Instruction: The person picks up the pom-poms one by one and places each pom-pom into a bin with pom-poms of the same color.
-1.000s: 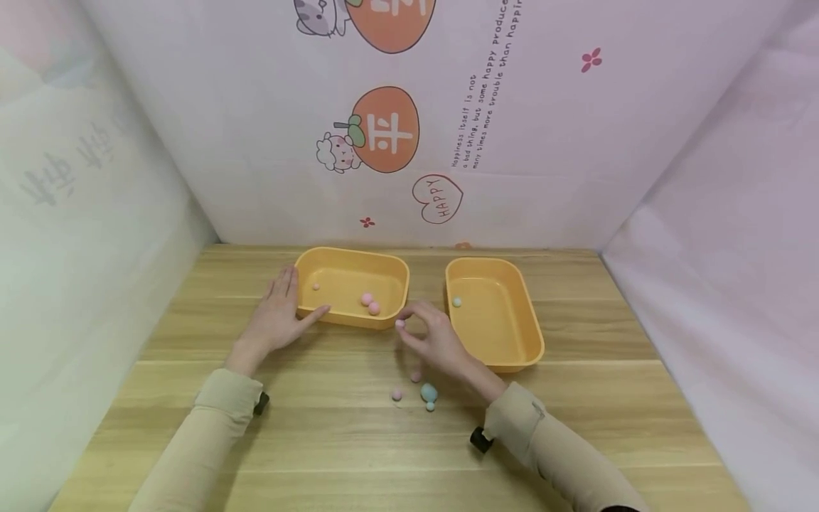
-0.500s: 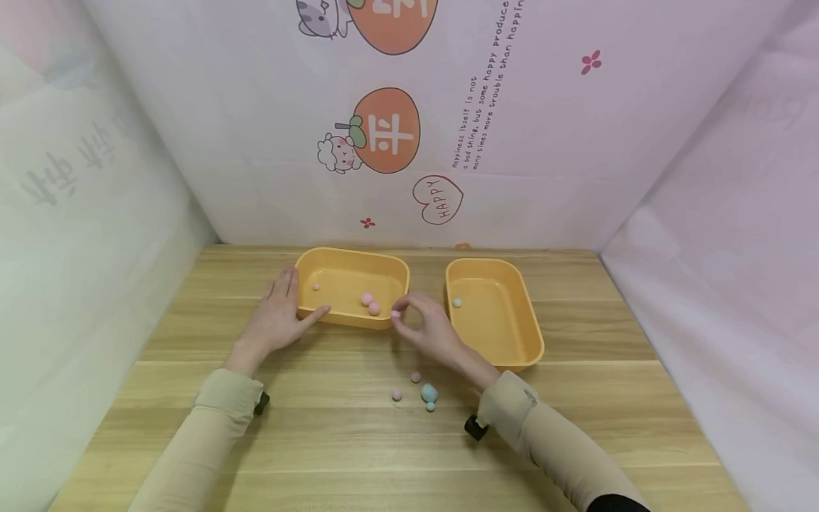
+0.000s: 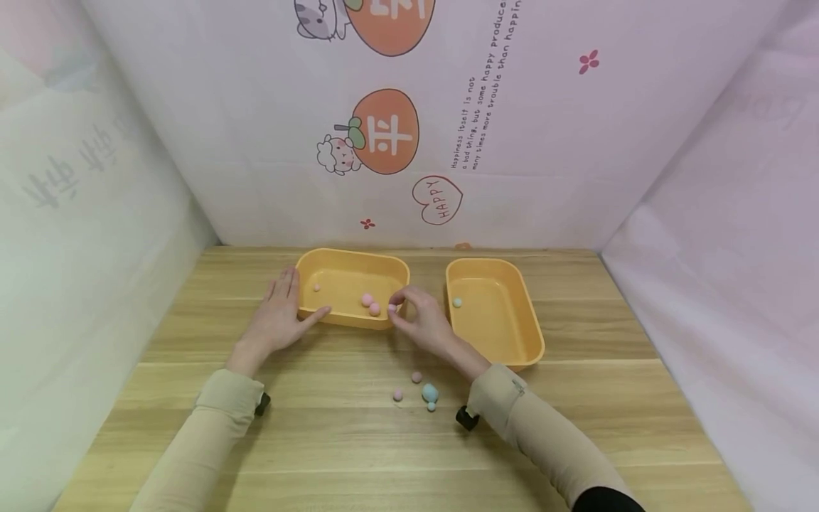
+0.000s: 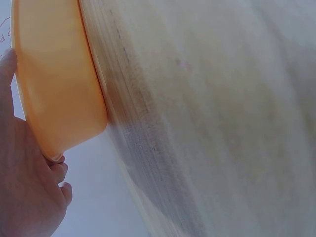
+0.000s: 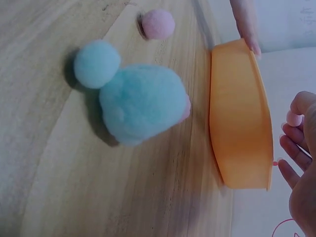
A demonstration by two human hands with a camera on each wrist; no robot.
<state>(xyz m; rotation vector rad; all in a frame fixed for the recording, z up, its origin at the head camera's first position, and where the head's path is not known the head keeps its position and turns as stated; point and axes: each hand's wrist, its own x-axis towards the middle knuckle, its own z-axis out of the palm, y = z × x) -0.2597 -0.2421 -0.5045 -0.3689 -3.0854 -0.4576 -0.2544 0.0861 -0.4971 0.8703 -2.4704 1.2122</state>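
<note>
Your right hand [image 3: 422,321] has carried a pinched pink ball [image 3: 392,308] to the corner of the left tray [image 3: 342,283].
That brings it near two pink balls [image 3: 367,300] inside — your left hand [image 3: 276,318] spreads against the tray.

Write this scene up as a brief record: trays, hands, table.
left tray: three pink pom-poms inside
right tray: one pale green pom-pom inside
left hand: rests on the left tray's left end, thumb at the near rim
right hand: fingers pinch another pink pom-pom at the left tray's right end
table: two pink pom-poms, one large blue, one small blue
</note>
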